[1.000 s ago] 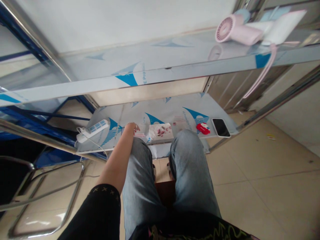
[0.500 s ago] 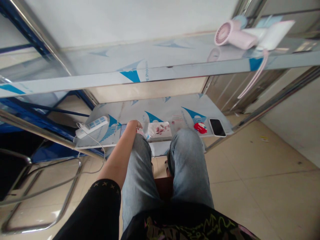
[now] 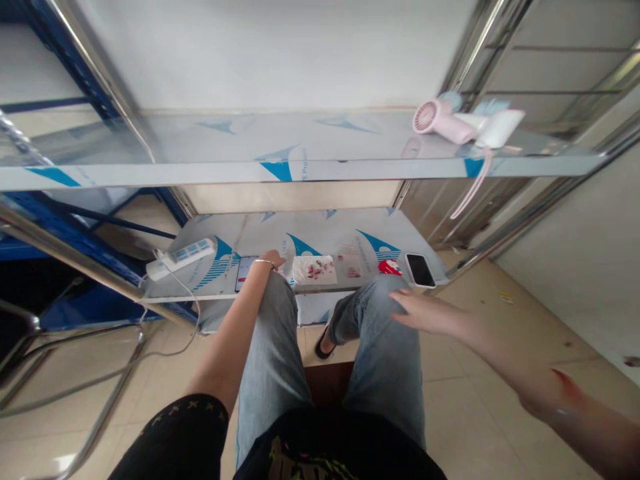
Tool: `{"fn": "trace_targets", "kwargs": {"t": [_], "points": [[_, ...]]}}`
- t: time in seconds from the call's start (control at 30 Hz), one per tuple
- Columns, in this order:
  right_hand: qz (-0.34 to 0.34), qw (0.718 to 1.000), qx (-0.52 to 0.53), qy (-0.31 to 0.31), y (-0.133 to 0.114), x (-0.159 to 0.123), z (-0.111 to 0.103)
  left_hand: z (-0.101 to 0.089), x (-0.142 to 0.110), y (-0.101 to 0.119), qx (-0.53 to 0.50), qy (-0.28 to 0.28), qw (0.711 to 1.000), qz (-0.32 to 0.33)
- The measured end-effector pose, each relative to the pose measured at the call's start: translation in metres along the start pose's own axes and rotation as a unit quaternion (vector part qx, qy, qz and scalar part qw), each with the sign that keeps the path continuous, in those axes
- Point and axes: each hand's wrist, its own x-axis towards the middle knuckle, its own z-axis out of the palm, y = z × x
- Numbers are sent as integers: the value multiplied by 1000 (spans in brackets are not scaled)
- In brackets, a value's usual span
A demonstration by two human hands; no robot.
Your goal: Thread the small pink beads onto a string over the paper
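Note:
On the lower shelf, my left hand (image 3: 271, 258) lies between a flat phone-like device (image 3: 245, 272) and a white packet (image 3: 315, 270) with a red pattern. Most of its fingers are hidden or too small to make out, so I cannot tell whether they grip anything. A bracelet circles that wrist. My right hand (image 3: 414, 309) hangs over my right knee, fingers stretched out and holding nothing. Closest to it on the shelf are a red-and-white item (image 3: 389, 267) and a white-edged phone (image 3: 421, 270) with a dark screen. A faint clear packet (image 3: 351, 267) lies left of the red item.
The lower metal shelf (image 3: 240, 233) has a white power strip (image 3: 180, 258) at its left end, its cable running down past a metal-framed chair (image 3: 107, 407). Above, the upper shelf edge (image 3: 200, 173) crosses my view, bearing a pink handheld fan (image 3: 443, 121) with a dangling strap.
My right hand has come into view from the right, over the knee. The camera view has shifted, and my left hand stays at the same place on the shelf. One foot has moved.

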Motion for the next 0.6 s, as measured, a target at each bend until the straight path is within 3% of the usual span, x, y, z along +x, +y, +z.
{"fn": "trace_targets", "kwargs": {"t": [0.13, 0.3, 0.47, 0.6], "points": [[80, 989, -27, 125, -5, 59, 41, 4, 0, -3, -16, 41, 999, -6], [64, 982, -33, 174, 3, 125, 80, 7, -2, -5, -38, 86, 996, -3], [176, 965, 90, 174, 12, 187, 87, 5, -7, -2, -27, 73, 997, 1], [223, 946, 191, 138, 18, 219, 82, -1, -17, 10, -13, 39, 999, 18]]}}
